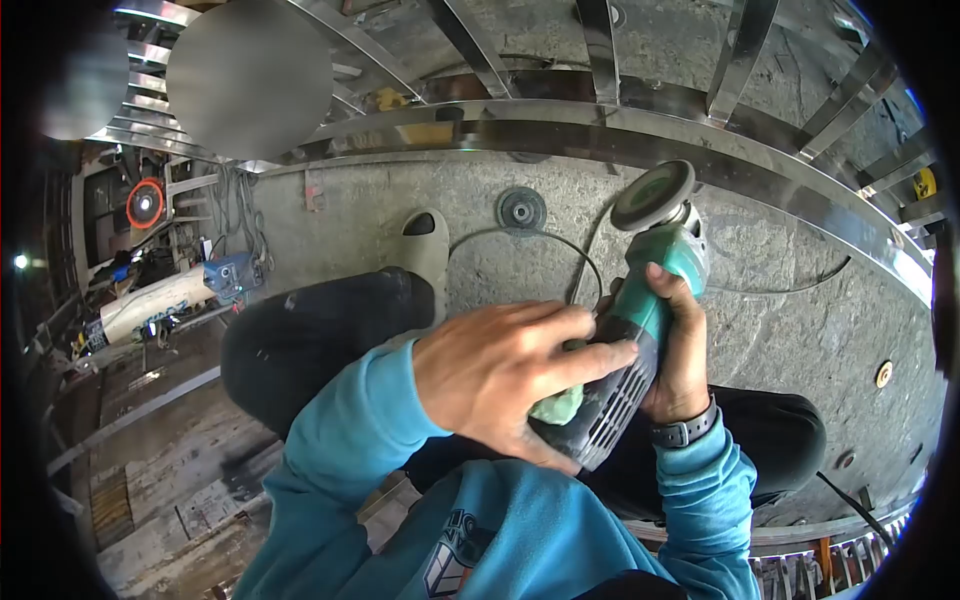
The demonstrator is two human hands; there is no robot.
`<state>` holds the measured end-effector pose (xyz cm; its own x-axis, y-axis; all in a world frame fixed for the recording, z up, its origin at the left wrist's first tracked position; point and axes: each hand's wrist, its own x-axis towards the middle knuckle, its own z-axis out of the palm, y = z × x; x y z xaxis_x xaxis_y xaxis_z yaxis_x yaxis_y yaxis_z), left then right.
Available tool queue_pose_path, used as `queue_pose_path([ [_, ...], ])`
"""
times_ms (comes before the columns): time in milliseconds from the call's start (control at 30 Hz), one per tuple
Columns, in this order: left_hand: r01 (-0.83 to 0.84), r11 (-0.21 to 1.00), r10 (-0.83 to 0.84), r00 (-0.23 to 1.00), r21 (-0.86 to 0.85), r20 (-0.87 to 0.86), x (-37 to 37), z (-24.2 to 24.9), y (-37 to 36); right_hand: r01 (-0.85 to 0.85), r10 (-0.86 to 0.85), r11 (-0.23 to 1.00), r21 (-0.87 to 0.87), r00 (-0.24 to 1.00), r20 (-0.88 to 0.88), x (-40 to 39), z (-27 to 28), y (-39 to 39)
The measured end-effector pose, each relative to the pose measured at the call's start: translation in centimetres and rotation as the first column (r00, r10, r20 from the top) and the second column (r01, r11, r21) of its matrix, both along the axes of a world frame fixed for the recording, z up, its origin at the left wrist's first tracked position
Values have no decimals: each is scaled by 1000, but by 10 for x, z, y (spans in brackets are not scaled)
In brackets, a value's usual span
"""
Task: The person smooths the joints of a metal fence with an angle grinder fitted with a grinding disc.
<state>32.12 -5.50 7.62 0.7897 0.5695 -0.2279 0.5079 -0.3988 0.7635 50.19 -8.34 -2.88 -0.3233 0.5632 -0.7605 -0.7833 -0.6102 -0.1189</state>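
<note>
An angle grinder with a teal and black body is held in front of my lap, its round disc pointing up and away. My right hand, with a watch at the wrist, is wrapped around the grinder's teal front part, thumb on top. Across the black rear housing lies my left hand, forefinger stretched along it and thumb at its rear end. A pale green crumpled piece, perhaps cloth, shows under the left palm. Part of the grinder is hidden by the left hand.
A shiny metal frame with bars curves across the far side. On the concrete floor lie a dark round disc, a cable and a small ring. At left are another power tool and an orange-rimmed disc.
</note>
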Motion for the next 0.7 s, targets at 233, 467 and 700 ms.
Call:
queue_pose_path([
  [233,-451,810,540,823,-375,177,-23,-13,0,-61,62,998,26,997,-38,-9,0,-8],
  [467,21,-34,990,-133,-999,-36,-47,-59,-3,-83,51,973,214,988,148,-10,-9,-5],
  [700,-551,6,971,-196,-835,137,-31,-61,12,-126,-2,943,308,923,384,-19,-12,-6],
])
